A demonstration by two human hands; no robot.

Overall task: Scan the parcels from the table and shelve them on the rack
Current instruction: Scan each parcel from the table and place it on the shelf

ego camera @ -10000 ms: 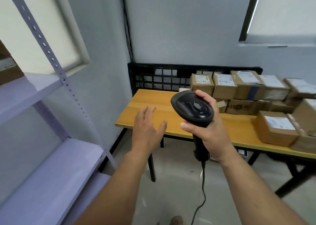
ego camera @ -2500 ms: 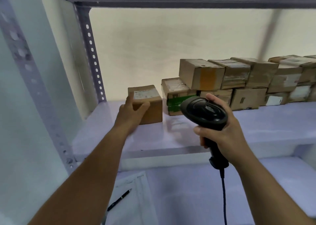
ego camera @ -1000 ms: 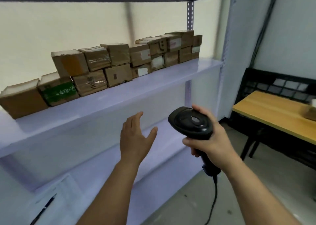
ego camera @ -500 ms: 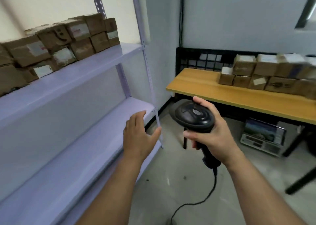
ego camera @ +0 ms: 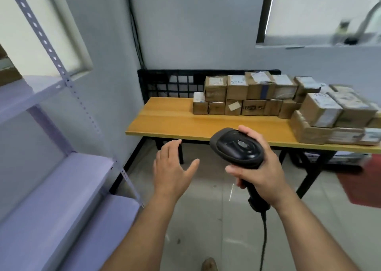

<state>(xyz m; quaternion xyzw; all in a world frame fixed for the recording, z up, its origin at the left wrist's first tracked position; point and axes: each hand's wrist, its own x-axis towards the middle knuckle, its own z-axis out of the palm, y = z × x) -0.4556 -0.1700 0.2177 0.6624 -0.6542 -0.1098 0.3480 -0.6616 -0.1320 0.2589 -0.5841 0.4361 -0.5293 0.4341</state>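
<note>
Several brown cardboard parcels [ego camera: 255, 97] with white labels are stacked on the right half of the wooden table [ego camera: 165, 120]. My right hand [ego camera: 259, 169] grips a black corded barcode scanner [ego camera: 237, 147] by its handle, in front of the table's near edge. My left hand [ego camera: 173, 167] is held out empty with straight, spread fingers, below the table's left front corner. The pale rack [ego camera: 61, 178] stands on the left; only the corner of one parcel [ego camera: 8, 72] on its upper shelf shows.
A black wire grid [ego camera: 175, 83] stands behind the table against the wall. The scanner's cable [ego camera: 263, 239] hangs toward the tiled floor. A red object [ego camera: 362, 180] sits at the right edge. The rack's perforated upright [ego camera: 68, 83] stands between me and the wall.
My view has swung from the rack to face the table. The left hand, which released a parcel on the shelf earlier, stays empty. The right hand keeps holding the scanner.
</note>
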